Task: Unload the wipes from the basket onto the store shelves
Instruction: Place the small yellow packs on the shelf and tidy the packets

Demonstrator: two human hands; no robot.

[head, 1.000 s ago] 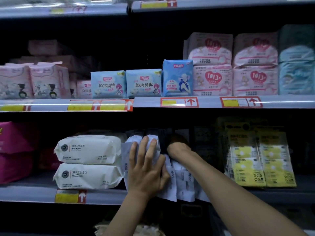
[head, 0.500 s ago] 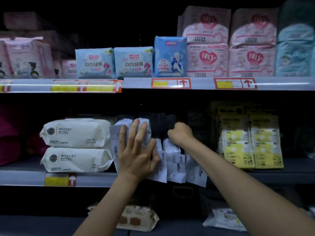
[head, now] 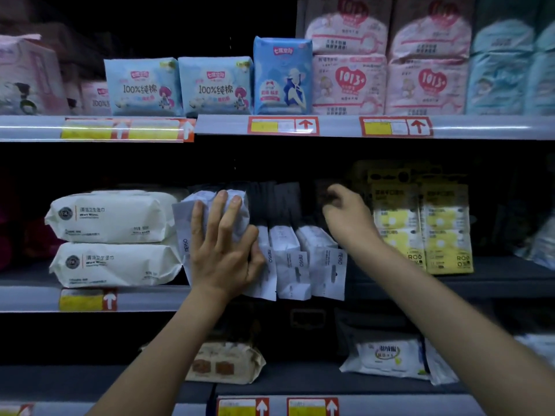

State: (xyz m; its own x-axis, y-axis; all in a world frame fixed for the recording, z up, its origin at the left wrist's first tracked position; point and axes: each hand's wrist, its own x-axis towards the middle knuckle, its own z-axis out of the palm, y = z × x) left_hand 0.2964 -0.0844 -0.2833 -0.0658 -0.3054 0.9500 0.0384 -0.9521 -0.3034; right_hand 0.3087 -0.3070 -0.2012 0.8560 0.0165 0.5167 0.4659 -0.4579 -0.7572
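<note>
A row of white and grey wipes packs (head: 289, 265) with dark tops stands upright on the middle shelf (head: 150, 298), their hang tabs drooping over its front edge. My left hand (head: 222, 250) lies flat with fingers apart on the leftmost pack (head: 238, 202), which leans in front of the row. My right hand (head: 348, 217) is at the right end of the row, fingers curled near the dark top of the last pack; it is blurred. The basket is out of view.
Two white wet-wipe packs (head: 111, 217) are stacked left of the row, and yellow packs (head: 420, 229) stand to its right. Blue packs (head: 216, 85) and pink packs (head: 348, 82) fill the upper shelf. Loose packs (head: 225, 364) (head: 387, 355) lie on the lower shelf.
My right hand has moved right, from the middle of the row to its right end. My left hand has stayed on the front pack. The view has tilted downward.
</note>
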